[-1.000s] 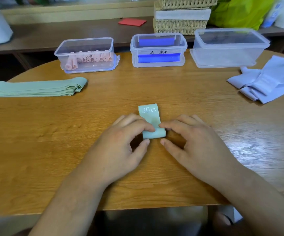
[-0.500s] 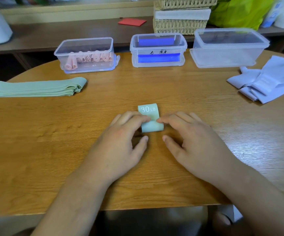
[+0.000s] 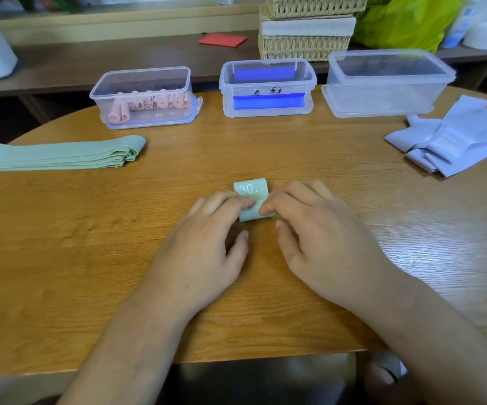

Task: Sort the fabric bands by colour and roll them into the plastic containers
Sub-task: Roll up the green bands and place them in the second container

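Green band (image 3: 251, 197) lies mid-surface (image 3: 90, 258), just in front of both hands. Its near end is wound into a short roll, and the flat tail beyond shows "30 LB".

Left hand (image 3: 207, 244) and right hand (image 3: 318, 238): fingertips (image 3: 248, 202) bear down on top of the roll. The thumbs rest apart from it and nothing is pinched.

Step in hand, as I judge it: finishing the roll.
- Push forward with equal pressure from both sides so the edges stay flush and the roll does not cone.
- Keep the tail flat and straight ahead.
- Keep the winding tight; elastic fabric will likely spring open if released early.
- Pinch the roll before lifting.

Pink container (image 3: 144, 97) holds pink rolls. I cannot tell which container takes green. The green stack (image 3: 61, 154) waits at far left.
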Demonstrator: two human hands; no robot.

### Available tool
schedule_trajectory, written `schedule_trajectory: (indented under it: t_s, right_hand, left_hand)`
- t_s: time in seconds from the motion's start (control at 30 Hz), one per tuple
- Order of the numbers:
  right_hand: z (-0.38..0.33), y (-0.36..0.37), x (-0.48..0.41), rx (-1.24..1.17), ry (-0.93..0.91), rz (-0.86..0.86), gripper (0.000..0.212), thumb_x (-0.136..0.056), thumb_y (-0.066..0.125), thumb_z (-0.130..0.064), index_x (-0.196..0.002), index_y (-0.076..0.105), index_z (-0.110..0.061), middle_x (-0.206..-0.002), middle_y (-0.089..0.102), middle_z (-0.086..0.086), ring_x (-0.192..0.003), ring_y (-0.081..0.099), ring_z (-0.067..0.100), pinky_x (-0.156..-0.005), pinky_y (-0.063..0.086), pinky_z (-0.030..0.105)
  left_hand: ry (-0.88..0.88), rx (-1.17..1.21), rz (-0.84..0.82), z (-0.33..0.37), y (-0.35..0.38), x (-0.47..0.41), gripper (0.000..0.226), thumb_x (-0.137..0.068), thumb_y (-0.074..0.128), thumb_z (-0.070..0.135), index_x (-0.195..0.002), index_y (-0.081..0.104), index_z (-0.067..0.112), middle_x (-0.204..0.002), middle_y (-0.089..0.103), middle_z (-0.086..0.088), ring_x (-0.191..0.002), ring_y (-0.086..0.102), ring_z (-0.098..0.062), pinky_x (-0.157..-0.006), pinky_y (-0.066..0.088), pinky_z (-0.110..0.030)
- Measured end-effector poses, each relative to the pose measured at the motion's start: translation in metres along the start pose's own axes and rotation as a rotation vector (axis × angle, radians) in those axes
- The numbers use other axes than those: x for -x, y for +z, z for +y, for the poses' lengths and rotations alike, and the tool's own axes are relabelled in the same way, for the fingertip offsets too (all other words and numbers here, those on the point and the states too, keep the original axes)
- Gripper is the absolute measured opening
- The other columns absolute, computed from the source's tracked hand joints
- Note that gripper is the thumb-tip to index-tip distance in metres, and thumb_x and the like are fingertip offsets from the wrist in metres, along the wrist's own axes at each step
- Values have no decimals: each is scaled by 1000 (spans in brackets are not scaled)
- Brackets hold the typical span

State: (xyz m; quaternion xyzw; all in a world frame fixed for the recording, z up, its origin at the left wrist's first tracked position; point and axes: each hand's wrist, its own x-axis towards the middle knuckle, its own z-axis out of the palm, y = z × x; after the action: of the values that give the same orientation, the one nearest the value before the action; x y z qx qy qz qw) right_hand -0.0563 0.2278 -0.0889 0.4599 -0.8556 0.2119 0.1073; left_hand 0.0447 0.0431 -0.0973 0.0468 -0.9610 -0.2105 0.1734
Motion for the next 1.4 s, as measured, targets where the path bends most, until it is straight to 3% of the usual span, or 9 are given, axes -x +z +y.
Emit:
schedule_trajectory:
  t_s: [0.3,0.47,0.87,0.97,1.1,1.17,1.23,1.3,1.4]
  right_hand:
    - [-2,2,-9,89,9,-52,41,-99,56,-29,-139,56,-33,-141,53,-17,-126,49,16,-98,48,39]
    - [0,3,-24,154,14,-77,42,-98,57,-37,-140,54,-32,-139,55,-15,-129,48,19,-100,47,41]
    - [-2,17,-60,191,61,-29,34,-102,56,-47,-131,61,-32,-124,61,-11,-118,53,18,-96,45,39]
    - [0,11,-44,-77,179,96,31,-104,58,-45,-130,65,-31,-118,61,-16,-113,53,11,-92,45,32]
    - [-4,1,-23,-748,444,117,15,-105,63,-35,-113,75,-31,-109,71,-11,-102,66,3,-86,45,16]
    - [-5,-2,-18,-957,484,102,16,-106,64,-32,-110,79,-28,-114,74,-7,-107,69,8,-96,48,23]
    - [-6,-4,-16,-1129,514,66,21,-104,63,-32,-114,80,-25,-120,76,-4,-117,69,15,-105,51,38]
    - [-7,-4,-17,-1301,567,30,25,-103,64,-31,-120,79,-20,-122,77,0,-118,69,18,-106,52,45]
    - [-8,-3,-18,-1515,624,-30,34,-100,66,-31,-126,73,-10,-111,74,10,-105,66,22,-98,53,42]
  left_hand:
    - [-64,31,21,2,0,0,60,-97,63,28,-154,43,29,-151,46,16,-140,42,-7,-118,40,-34]
    - [-160,77,104,-2,1,-3,56,-95,66,24,-148,49,27,-140,54,13,-132,47,-10,-112,43,-35]
    - [-234,128,127,-4,1,-5,56,-95,66,27,-148,46,27,-143,53,13,-135,46,-8,-113,39,-27]
    - [-288,241,197,-5,-1,-5,53,-98,65,26,-146,46,33,-139,56,19,-133,51,-4,-111,44,-32]
    - [-327,401,279,-3,-6,-4,43,-102,56,15,-140,52,35,-130,62,21,-123,59,-3,-106,50,-43]
    - [-291,438,297,-1,-9,-3,42,-101,54,10,-136,55,34,-128,64,21,-124,59,-2,-104,51,-43]
    - [-220,461,278,3,-11,-1,44,-97,55,11,-135,56,33,-130,64,20,-128,58,-4,-103,51,-40]
    - [-141,452,216,7,-12,1,53,-94,60,11,-142,53,32,-139,60,19,-136,53,-6,-109,48,-38]
    - [-66,406,117,11,-12,4,74,-90,75,14,-155,43,32,-152,48,20,-147,42,-7,-118,42,-38]
